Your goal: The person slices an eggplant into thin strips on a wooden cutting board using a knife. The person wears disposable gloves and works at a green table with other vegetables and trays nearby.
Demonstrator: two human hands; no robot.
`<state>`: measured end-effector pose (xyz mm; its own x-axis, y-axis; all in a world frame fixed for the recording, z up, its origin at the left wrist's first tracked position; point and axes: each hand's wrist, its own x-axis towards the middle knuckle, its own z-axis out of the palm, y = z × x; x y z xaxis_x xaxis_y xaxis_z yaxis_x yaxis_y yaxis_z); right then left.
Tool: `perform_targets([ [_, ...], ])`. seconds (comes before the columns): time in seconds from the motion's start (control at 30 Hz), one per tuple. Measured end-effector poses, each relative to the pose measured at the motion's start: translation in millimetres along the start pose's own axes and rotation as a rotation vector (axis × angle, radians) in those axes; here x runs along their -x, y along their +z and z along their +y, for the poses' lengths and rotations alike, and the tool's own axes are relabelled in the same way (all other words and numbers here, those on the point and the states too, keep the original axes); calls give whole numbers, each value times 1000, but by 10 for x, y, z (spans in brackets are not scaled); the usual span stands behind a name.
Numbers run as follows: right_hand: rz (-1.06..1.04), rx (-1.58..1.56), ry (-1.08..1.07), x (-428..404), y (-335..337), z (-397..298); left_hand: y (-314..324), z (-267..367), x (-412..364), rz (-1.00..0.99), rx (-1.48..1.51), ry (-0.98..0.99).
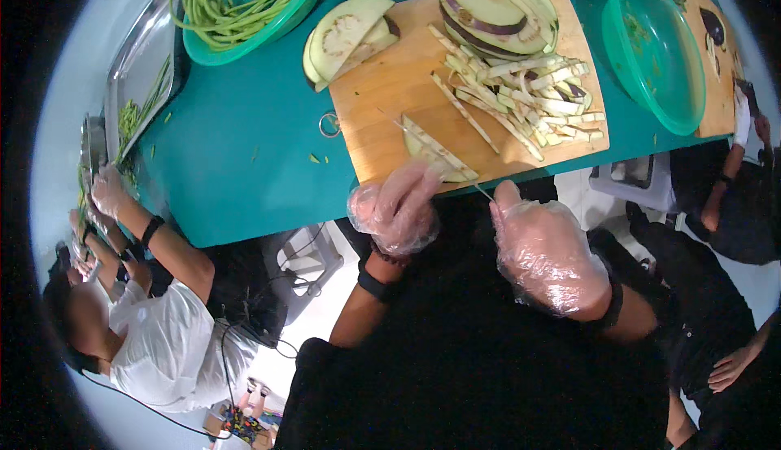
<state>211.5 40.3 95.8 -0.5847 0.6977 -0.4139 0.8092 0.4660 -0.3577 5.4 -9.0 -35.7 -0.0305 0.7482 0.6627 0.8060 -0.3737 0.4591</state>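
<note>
My left hand [396, 209], in a clear plastic glove, rests its fingertips on an eggplant slice [434, 150] near the front edge of a wooden cutting board [390, 96]. My right hand [549, 255], gloved too, is closed around a knife [483, 191]; its handle is hidden in the hand and the thin blade is seen nearly edge-on along the slice. Cut eggplant strips [531, 99] lie heaped on the board's right half. Behind them rises a stack of round eggplant slices [497, 10]. More eggplant slices [348, 38] overlap the board's back left corner.
A green bowl of long beans [250, 41] stands at the back left, beside a metal tray [143, 53]. At the right are a green plastic bowl [659, 53] and another cutting board [711, 71]. A co-worker in white [171, 340] stands at the left; other people are at the right.
</note>
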Motion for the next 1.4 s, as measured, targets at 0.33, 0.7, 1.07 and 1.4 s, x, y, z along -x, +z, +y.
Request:
perform_targets([
  [0.33, 46, 200, -29, -2, -14, -22, 20, -14, 8, -27, -71, 11],
  [0.7, -73, 199, 31, -19, -11, -71, 1, 30, 33, 4, -146, 14],
  [1.07, -25, 222, 51, -22, 63, -96, 9, 41, 56, 27, -105, -2],
  [1.4, -39, 203, 81, -113, 108, -118, 8, 36, 92, 23, -136, -6],
])
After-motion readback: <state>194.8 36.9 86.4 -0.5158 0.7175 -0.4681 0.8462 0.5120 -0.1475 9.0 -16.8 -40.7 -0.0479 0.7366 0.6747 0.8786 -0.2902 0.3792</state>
